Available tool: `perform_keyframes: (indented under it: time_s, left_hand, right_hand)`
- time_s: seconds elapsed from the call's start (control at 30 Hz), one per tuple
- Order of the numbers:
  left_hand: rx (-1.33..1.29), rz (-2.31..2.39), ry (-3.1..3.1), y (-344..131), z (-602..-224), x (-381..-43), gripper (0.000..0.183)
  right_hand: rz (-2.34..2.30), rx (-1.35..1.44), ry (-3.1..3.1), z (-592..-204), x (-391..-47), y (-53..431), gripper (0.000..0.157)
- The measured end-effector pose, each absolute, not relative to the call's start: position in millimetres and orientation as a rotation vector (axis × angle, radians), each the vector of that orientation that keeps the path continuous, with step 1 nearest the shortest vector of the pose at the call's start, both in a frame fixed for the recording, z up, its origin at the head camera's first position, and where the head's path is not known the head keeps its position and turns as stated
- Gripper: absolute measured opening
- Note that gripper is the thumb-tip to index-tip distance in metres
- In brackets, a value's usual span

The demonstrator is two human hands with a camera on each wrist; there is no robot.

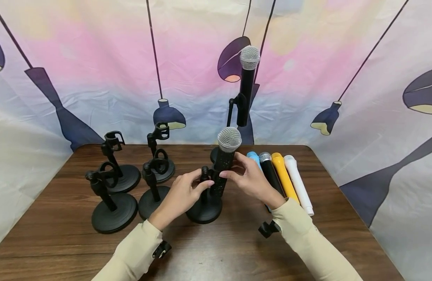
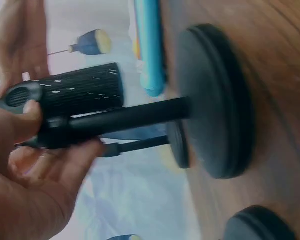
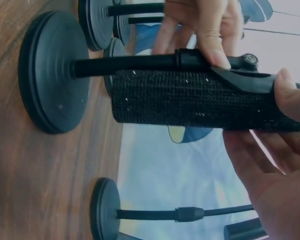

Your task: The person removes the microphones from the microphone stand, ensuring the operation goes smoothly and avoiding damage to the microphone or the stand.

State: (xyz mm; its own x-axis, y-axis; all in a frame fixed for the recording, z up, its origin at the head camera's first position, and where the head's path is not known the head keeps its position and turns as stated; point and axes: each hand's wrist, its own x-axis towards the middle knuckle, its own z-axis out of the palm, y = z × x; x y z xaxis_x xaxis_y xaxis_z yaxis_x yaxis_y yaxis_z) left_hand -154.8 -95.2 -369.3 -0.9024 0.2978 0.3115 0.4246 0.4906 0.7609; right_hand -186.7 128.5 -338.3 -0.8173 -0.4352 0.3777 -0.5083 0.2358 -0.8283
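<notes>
A black, glittery microphone (image 1: 223,162) with a silver mesh head stands nearly upright in the clip (image 3: 245,82) of a black desk microphone stand (image 1: 203,212). My left hand (image 1: 181,195) grips the top of that stand with thumb and fingers, just below the clip joint. From the other side, my right hand (image 1: 252,181) holds the microphone body, its thumb by the clip in the right wrist view. The microphone's lower end hangs beside the stand's pole, above the round base. Fingers cover part of the clip in the head view.
Several stands with unfilled clips, such as one (image 1: 114,212), are grouped on the left. Behind rises a taller stand holding another black microphone (image 1: 246,89). Blue, black, yellow (image 1: 286,177) and white (image 1: 299,183) microphones lie at right on the wooden table (image 1: 230,253).
</notes>
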Motion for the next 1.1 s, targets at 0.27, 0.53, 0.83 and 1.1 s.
perform_keyframes:
  time_s: [0.27,0.53,0.83,1.1]
  left_hand:
    - [-0.630,-1.622,-2.413,-93,-378,-159,0.026]
    - [-0.655,-1.622,-2.417,-94,-378,-163,0.018]
    - [-0.649,-1.593,-2.452,-96,-374,-160,0.015]
    - [-0.663,-1.586,-2.458,-95,-374,-161,0.013]
  right_hand:
    - [1.781,0.964,-2.361,-343,-186,127,0.050]
    - [1.645,0.983,-2.376,-339,-188,127,0.047]
    - [1.672,1.039,-2.413,-334,-190,128,0.051]
    - [1.574,1.018,-2.410,-339,-192,131,0.043]
